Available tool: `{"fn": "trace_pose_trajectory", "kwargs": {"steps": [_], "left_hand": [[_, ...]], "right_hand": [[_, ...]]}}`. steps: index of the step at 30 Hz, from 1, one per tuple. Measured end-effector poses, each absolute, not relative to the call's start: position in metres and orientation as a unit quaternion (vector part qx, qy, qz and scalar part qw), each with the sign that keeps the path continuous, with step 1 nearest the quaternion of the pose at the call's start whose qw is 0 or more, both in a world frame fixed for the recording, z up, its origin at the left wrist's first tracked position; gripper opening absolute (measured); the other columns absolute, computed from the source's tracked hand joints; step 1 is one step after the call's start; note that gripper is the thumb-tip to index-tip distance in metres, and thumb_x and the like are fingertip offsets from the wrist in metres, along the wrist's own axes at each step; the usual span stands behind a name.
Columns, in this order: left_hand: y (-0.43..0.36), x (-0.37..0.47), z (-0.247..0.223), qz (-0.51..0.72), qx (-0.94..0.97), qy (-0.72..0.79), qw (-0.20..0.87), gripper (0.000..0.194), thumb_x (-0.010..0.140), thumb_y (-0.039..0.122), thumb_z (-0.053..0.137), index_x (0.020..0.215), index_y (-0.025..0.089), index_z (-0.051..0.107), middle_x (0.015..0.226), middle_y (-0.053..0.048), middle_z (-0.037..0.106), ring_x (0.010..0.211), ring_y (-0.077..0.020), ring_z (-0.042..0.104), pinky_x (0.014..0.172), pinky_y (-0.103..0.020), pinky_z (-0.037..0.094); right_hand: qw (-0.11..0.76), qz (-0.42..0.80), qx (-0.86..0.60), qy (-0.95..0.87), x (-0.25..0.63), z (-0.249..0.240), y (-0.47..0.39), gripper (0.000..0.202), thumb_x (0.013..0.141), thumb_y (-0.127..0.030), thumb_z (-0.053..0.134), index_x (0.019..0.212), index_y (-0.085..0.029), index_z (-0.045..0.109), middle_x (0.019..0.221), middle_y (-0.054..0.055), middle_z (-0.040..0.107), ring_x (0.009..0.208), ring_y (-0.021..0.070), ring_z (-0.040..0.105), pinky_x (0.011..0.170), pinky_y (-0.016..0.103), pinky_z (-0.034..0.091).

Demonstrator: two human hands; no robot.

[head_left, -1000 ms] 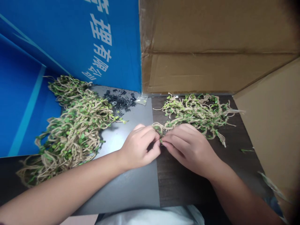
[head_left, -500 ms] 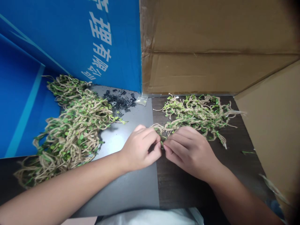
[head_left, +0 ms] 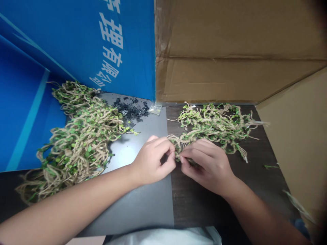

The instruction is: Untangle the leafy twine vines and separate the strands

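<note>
My left hand point(head_left: 155, 159) pinches a beige twine cord with small green leaves point(head_left: 178, 149) between thumb and fingertips. Close beside it, my right hand point(head_left: 208, 165) is closed on the same leafy cord, its thumb and index finger almost meeting the left ones. The cord's looped end rises just beyond my fingertips; part of it is hidden under the right hand. Right behind my hands lies a pile of similar leafy cords point(head_left: 217, 124) on the dark wood-grain surface. A larger heap of them point(head_left: 81, 146) stands to the left, behind my left forearm.
Small black flat pieces point(head_left: 131, 109) lie scattered on the grey mat point(head_left: 143, 207), with a small clear plastic bag point(head_left: 154, 109) beside them. A blue printed panel point(head_left: 133, 51) and a brown cardboard box point(head_left: 217, 78) stand behind. A loose green sprig point(head_left: 271, 166) lies at right.
My right hand's fingers have loosened and shifted slightly, showing more of the cord beneath them. My left hand stays almost where it was.
</note>
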State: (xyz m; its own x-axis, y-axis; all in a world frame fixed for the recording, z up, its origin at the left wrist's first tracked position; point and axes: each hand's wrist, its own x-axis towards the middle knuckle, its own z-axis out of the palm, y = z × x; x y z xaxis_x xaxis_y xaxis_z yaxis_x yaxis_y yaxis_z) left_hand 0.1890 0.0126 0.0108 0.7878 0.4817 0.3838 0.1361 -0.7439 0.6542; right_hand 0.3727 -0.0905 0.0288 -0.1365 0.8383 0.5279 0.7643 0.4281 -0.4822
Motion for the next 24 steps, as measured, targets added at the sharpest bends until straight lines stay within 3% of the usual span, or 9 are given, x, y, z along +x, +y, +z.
{"fn": "trace_pose_trajectory", "kwargs": {"steps": [3,8,17,24], "left_hand": [[0.0132,0.1891,0.0116,0.287,0.886,0.179,0.316,0.012,0.091,0.012,0.051,0.081,0.018,0.055,0.073,0.002,0.058,0.069,-0.0123,0.052,0.075,-0.030,0.039],[0.0143,0.1884,0.0097,0.299,0.890,0.186,0.290,0.010,0.089,0.013,0.055,0.080,0.018,0.056,0.072,0.002,0.059,0.067,-0.0121,0.052,0.075,-0.031,0.039],[0.0127,0.1883,0.0074,0.283,0.909,0.171,0.254,0.013,0.092,0.015,0.053,0.079,0.017,0.057,0.073,0.001,0.061,0.066,-0.0124,0.051,0.075,-0.033,0.036],[0.0126,0.1891,0.0085,0.281,0.903,0.183,0.267,0.012,0.090,0.015,0.053,0.078,0.018,0.056,0.071,0.002,0.061,0.065,-0.0118,0.051,0.075,-0.033,0.035]], "right_hand": [[0.401,0.074,-0.547,-0.731,0.3725,0.0276,-0.0901,0.014,0.095,-0.008,0.064,0.097,-0.022,0.065,0.088,0.002,0.075,0.080,0.0165,0.067,0.077,0.033,0.052],[0.336,0.001,-0.533,-0.777,0.3763,0.0301,-0.0920,0.016,0.099,-0.012,0.066,0.112,-0.022,0.067,0.103,0.006,0.078,0.091,0.0211,0.068,0.085,0.039,0.050],[0.273,-0.030,-0.520,-0.809,0.3771,0.0344,-0.0894,0.010,0.103,-0.012,0.061,0.097,-0.019,0.065,0.085,0.004,0.073,0.079,0.0193,0.060,0.081,0.039,0.047],[0.282,-0.039,-0.524,-0.803,0.3764,0.0330,-0.0897,0.012,0.098,-0.010,0.063,0.094,-0.021,0.062,0.080,0.003,0.070,0.075,0.0196,0.059,0.076,0.038,0.045]]}}
